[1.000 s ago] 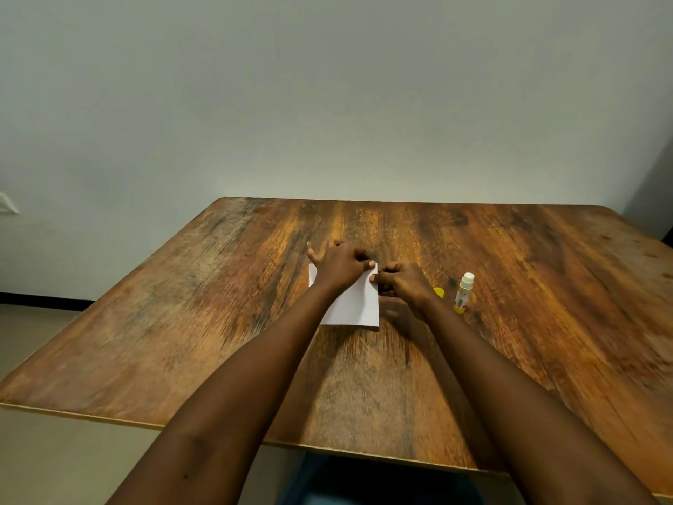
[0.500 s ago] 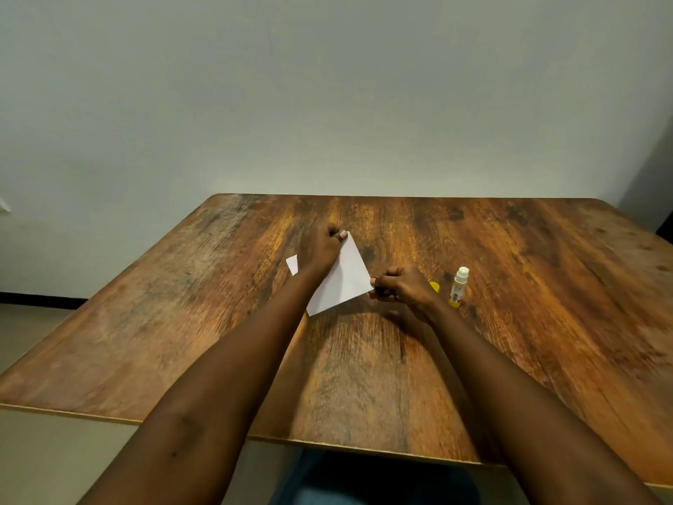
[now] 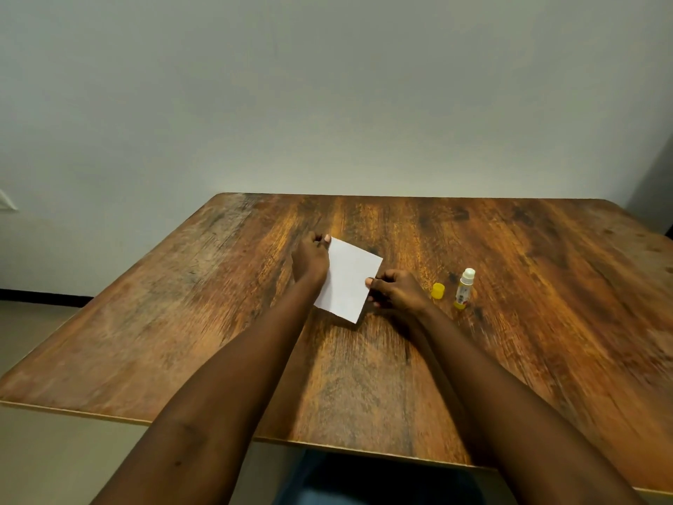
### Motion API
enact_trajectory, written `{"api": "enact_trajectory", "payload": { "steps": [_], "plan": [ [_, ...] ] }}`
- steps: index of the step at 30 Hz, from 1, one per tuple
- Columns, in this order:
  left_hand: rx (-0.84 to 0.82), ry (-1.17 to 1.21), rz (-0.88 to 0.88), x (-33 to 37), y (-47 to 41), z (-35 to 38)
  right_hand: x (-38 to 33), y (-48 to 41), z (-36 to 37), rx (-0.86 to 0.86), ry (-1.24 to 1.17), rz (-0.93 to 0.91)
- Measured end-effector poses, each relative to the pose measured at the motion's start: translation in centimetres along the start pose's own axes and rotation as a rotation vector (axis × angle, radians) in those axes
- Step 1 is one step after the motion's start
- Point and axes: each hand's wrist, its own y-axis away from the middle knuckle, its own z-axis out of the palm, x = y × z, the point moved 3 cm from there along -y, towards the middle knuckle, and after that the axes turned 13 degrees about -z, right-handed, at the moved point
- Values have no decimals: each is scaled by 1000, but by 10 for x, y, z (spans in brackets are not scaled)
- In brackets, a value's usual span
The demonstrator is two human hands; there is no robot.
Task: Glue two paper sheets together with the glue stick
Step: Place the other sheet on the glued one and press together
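Looking down through the head camera, I see both of my bare arms reaching out over the wooden counter (image 3: 510, 359). My left hand (image 3: 309, 262) sits at the far left corner of the white paper (image 3: 349, 280), fingers curled and pinching that corner, with one pale fingernail showing at the edge. My right hand (image 3: 397, 290) takes the right edge of the same paper, thumb on top and fingers tucked beneath, so each grip is closed on the paper. The paper lies turned at an angle, one corner pointing toward me, near the middle of the counter; I cannot tell whether it is one sheet or two laid together, nor whether it rests flat or is raised slightly off the wood.

Just to the right of my right hand, the yellow cap (image 3: 438, 290) stands by itself on the counter. Beside it, a little farther right, the glue stick (image 3: 465, 288) stands upright and uncapped, white tip up, yellow base down. A plain pale wall (image 3: 327, 96) rises behind the counter's far edge.
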Motion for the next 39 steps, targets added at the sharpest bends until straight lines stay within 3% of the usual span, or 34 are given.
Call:
{"api": "enact_trajectory", "payload": {
  "steps": [6, 14, 22, 27, 34, 39],
  "plan": [
    [-110, -131, -99, -14, -6, 4, 3, -6, -8, 147, 106, 29],
    [-210, -249, -132, -34, -8, 13, 8, -14, -8, 195, 488, -10],
    [-205, -397, -77, -47, -4, 17, 12, -17, -4, 210, 697, -46],
    [-149, -360, -62, -49, 3, 14, 15, -6, -3, 225, 746, -52],
    [-95, -318, 39, -42, 31, 22, 21, 33, -16, 413, 697, -78],
    [-137, -245, 68, -35, 60, 43, 18, 64, -44, 809, 629, -25]
  ]
}}
